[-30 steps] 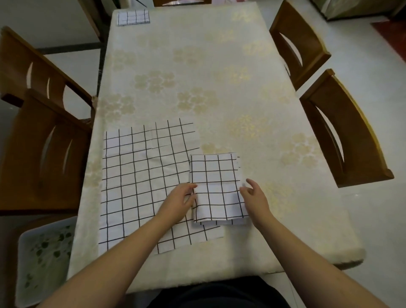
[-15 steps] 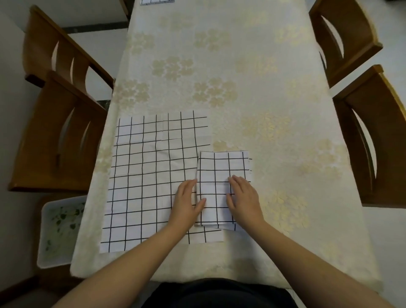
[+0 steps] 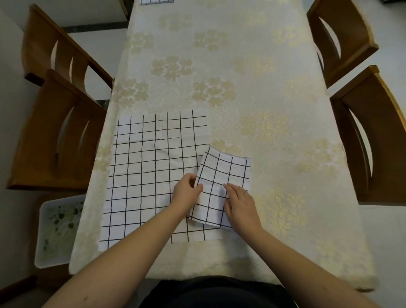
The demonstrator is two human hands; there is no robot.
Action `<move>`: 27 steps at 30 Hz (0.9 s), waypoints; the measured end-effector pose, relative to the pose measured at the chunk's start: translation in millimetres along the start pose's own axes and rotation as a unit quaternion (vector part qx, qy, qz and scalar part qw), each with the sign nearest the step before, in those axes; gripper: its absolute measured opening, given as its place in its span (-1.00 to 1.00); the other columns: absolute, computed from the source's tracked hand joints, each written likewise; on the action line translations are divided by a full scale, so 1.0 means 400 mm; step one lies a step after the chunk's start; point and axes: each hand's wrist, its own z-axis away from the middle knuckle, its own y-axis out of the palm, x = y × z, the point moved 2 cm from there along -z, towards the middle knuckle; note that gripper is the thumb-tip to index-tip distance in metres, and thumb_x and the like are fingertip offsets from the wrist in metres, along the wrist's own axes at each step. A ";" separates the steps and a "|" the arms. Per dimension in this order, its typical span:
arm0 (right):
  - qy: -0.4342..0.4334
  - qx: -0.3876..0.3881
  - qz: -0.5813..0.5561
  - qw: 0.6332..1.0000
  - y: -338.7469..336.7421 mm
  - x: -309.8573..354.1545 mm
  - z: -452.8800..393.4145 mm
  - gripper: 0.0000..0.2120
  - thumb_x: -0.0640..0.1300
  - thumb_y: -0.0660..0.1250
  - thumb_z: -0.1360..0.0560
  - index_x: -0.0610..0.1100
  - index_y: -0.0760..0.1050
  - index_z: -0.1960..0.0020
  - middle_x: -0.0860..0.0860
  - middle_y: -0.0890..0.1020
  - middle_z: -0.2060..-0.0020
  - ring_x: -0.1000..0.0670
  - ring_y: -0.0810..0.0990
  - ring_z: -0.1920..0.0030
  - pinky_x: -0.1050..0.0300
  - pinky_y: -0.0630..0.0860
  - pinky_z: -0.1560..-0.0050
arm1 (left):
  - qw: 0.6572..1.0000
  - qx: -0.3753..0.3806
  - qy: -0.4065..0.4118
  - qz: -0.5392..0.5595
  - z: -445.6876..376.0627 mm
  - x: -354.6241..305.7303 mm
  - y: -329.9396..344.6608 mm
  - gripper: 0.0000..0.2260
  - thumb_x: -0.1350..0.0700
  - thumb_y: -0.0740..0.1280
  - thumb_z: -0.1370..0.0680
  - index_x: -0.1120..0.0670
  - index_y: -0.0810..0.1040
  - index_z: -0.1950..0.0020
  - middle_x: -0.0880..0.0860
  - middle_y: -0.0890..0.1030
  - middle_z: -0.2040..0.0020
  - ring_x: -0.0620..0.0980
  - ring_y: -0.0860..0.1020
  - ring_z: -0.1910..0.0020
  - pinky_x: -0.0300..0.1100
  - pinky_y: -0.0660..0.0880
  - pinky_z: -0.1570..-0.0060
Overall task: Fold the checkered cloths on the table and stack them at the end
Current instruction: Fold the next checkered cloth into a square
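A folded white cloth with a black grid (image 3: 222,175) lies tilted at the near middle of the table, its left edge lifted off the surface. My left hand (image 3: 186,192) pinches that left edge. My right hand (image 3: 240,203) lies flat on the cloth's lower right part, fingers spread. Under and left of it, a large unfolded checkered cloth (image 3: 149,173) is spread flat. At the far left end of the table, a folded checkered cloth (image 3: 157,1) is cut off by the frame's top.
The table has a cream flowered cover (image 3: 252,92). Two wooden chairs (image 3: 59,123) stand on the left and two wooden chairs (image 3: 371,136) on the right. A white tray with green leaf marks (image 3: 57,228) sits low at the near left corner.
My left hand went from lying beside the folded cloth to gripping its left edge and lifting it. The cloth has turned clockwise. My right hand slid down and right on it.
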 end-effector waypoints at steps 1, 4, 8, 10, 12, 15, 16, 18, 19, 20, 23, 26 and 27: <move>0.003 -0.014 -0.008 1.000 -0.009 -0.001 -0.002 -0.60 -0.11 0.19 -0.57 -0.12 0.40 -0.40 -0.07 0.51 -0.30 -0.10 0.46 -0.31 -0.09 0.45 -0.28 | 1.000 0.011 0.017 -0.009 0.000 -0.007 -0.008 -0.68 0.08 0.35 -0.57 0.05 0.45 -0.32 0.04 0.56 -0.19 -0.03 0.51 -0.09 -0.20 0.41 -0.04; 0.006 -0.056 -0.023 0.998 -0.042 -0.001 -0.024 -0.58 -0.13 0.31 -0.56 -0.13 0.40 -0.41 -0.08 0.50 -0.31 -0.11 0.45 -0.33 -0.09 0.41 -0.31 | 0.996 0.054 0.056 -0.048 -0.001 -0.029 -0.036 -0.64 0.05 0.31 -0.60 -0.02 0.38 -0.39 0.11 0.52 -0.27 -0.06 0.47 -0.07 -0.19 0.39 -0.03; -0.030 -0.088 -0.018 0.996 -0.101 0.037 -0.070 -0.49 -0.05 0.33 -0.56 -0.06 0.31 -0.47 -0.05 0.41 -0.41 -0.10 0.32 -0.43 -0.09 0.27 -0.39 | 0.983 0.112 0.106 -0.103 0.001 -0.053 -0.077 -0.60 0.02 0.32 -0.59 -0.07 0.35 -0.42 0.14 0.48 -0.36 0.01 0.52 -0.18 -0.15 0.46 -0.12; -0.068 -0.084 0.004 0.994 -0.127 0.067 -0.091 -0.45 -0.01 0.34 -0.56 -0.02 0.27 -0.50 -0.03 0.34 -0.47 -0.07 0.18 -0.50 -0.06 0.13 -0.45 | 0.973 0.144 0.132 -0.127 0.010 -0.068 -0.099 -0.59 0.01 0.33 -0.59 -0.08 0.35 -0.42 0.11 0.48 -0.36 0.02 0.52 -0.25 -0.15 0.47 -0.14; -0.125 -0.087 0.034 0.988 -0.151 0.100 -0.108 -0.46 0.01 0.37 -0.53 0.00 0.32 -0.46 -0.03 0.33 -0.48 -0.07 0.12 -0.52 -0.07 0.00 -0.47 | 0.959 0.165 0.165 -0.162 0.018 -0.083 -0.120 -0.61 -0.01 0.34 -0.58 -0.11 0.38 -0.39 0.06 0.52 -0.30 -0.01 0.54 -0.19 -0.15 0.48 -0.14; -0.173 -0.059 0.075 0.980 -0.195 0.146 -0.125 -0.58 0.05 0.39 -0.49 0.05 0.47 -0.33 0.01 0.38 -0.45 -0.11 0.11 -0.54 -0.16 -0.18 -0.47 | 0.925 0.191 0.218 -0.244 0.036 -0.111 -0.145 -0.64 -0.02 0.35 -0.57 -0.11 0.42 -0.35 -0.04 0.55 -0.12 -0.10 0.52 -0.01 -0.24 0.43 0.04; -0.177 -0.040 0.094 0.979 -0.212 0.159 -0.128 -0.63 0.06 0.38 -0.49 0.05 0.51 -0.27 0.02 0.42 -0.42 -0.10 0.11 -0.54 -0.19 -0.23 -0.46 | 0.915 0.199 0.232 -0.263 0.042 -0.119 -0.150 -0.67 -0.02 0.36 -0.56 -0.11 0.45 -0.32 -0.09 0.54 -0.04 -0.13 0.51 0.04 -0.28 0.39 0.12; -0.164 0.007 0.146 0.975 -0.246 0.180 -0.133 -0.73 0.11 0.33 -0.50 0.04 0.57 -0.15 0.06 0.53 -0.28 -0.05 0.18 -0.52 -0.22 -0.32 -0.44 | 0.903 0.206 0.254 -0.279 0.052 -0.128 -0.160 -0.73 -0.01 0.38 -0.54 -0.13 0.50 -0.23 -0.14 0.52 0.06 -0.17 0.50 0.11 -0.35 0.34 0.23; -0.153 0.029 0.171 0.973 -0.262 0.186 -0.134 -0.76 0.12 0.31 -0.52 0.04 0.58 -0.11 0.08 0.58 -0.19 -0.01 0.25 -0.48 -0.22 -0.33 -0.43 | 0.902 0.210 0.257 -0.275 0.055 -0.128 -0.165 -0.75 -0.02 0.40 -0.53 -0.14 0.52 -0.19 -0.15 0.53 0.09 -0.18 0.51 0.12 -0.36 0.35 0.23; -0.142 0.053 0.189 0.970 -0.274 0.190 -0.135 -0.78 0.12 0.28 -0.54 0.04 0.58 -0.08 0.10 0.61 -0.11 0.03 0.33 -0.41 -0.22 -0.31 -0.44 | 0.905 0.213 0.256 -0.264 0.056 -0.125 -0.170 -0.77 -0.02 0.42 -0.52 -0.15 0.53 -0.16 -0.16 0.55 0.10 -0.18 0.52 0.12 -0.35 0.37 0.21; -0.104 0.111 0.174 0.973 -0.307 0.194 -0.127 -0.79 0.10 0.27 -0.57 0.01 0.57 -0.05 0.08 0.66 0.06 0.03 0.55 -0.10 -0.09 0.10 -0.47 | 0.911 0.219 0.247 -0.247 0.055 -0.112 -0.186 -0.80 -0.06 0.44 -0.49 -0.13 0.55 -0.08 -0.19 0.54 0.17 -0.22 0.50 0.17 -0.32 0.38 0.19; -0.063 0.140 0.080 0.985 -0.336 0.173 -0.109 -0.80 0.09 0.33 -0.54 -0.01 0.60 -0.01 0.06 0.66 0.12 0.04 0.58 0.11 0.12 0.48 0.08 | 0.894 0.227 0.252 -0.294 0.049 -0.099 -0.200 -0.82 -0.12 0.40 -0.52 -0.03 0.59 0.03 -0.05 0.56 0.22 -0.10 0.48 0.24 -0.22 0.38 0.25; -0.048 0.153 0.048 0.986 -0.346 0.160 -0.103 -0.82 0.08 0.36 -0.53 -0.01 0.62 0.01 0.08 0.65 0.14 0.07 0.57 0.13 0.16 0.46 0.16 | 0.891 0.232 0.251 -0.298 0.045 -0.094 -0.207 -0.80 -0.13 0.38 -0.52 -0.01 0.60 0.05 0.02 0.57 0.21 -0.05 0.48 0.24 -0.17 0.38 0.24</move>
